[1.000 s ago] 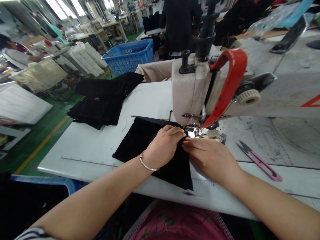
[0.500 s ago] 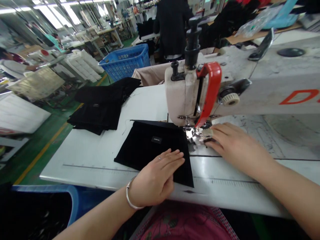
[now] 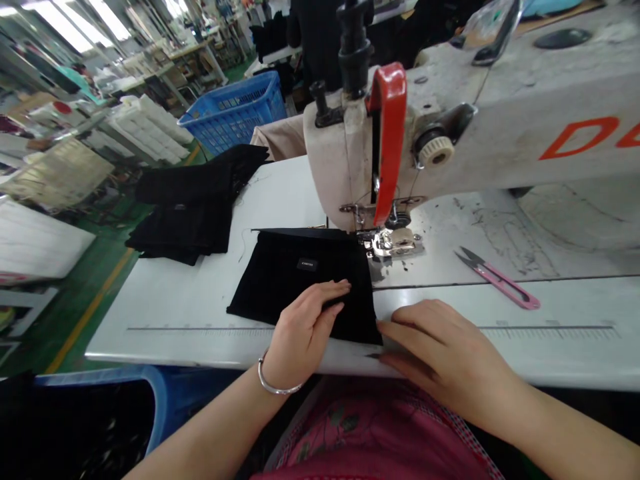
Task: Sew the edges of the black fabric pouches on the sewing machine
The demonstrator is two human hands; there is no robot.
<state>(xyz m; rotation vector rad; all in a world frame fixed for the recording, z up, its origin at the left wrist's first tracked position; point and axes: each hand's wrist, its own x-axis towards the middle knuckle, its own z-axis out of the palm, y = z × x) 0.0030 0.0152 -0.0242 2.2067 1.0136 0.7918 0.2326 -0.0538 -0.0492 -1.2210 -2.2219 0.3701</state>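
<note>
A black fabric piece [image 3: 270,280] with a small dark label [image 3: 307,265] lies flat on the sewing machine table, its right edge at the presser foot [image 3: 387,243]. My left hand [image 3: 305,327] rests on top of the fabric, fingers stretched out and thumb a little apart. My right hand [image 3: 440,340] is at the fabric's lower right corner, fingertips touching the edge, with a gap between fingers and thumb. Pink-handled thread snips [image 3: 500,277] lie on the machine bed, right of the needle area.
The sewing machine [image 3: 450,147] with a red guard [image 3: 393,133] stands over the right side. A stack of black fabric pieces [image 3: 185,207] lies at the table's left end. Behind is a blue crate [image 3: 240,110]; a blue bin [image 3: 160,400] sits below left.
My right hand has left the presser foot and come down to the fabric's lower right corner. The thread snips now lie uncovered on the machine bed. My left hand stays on the fabric.
</note>
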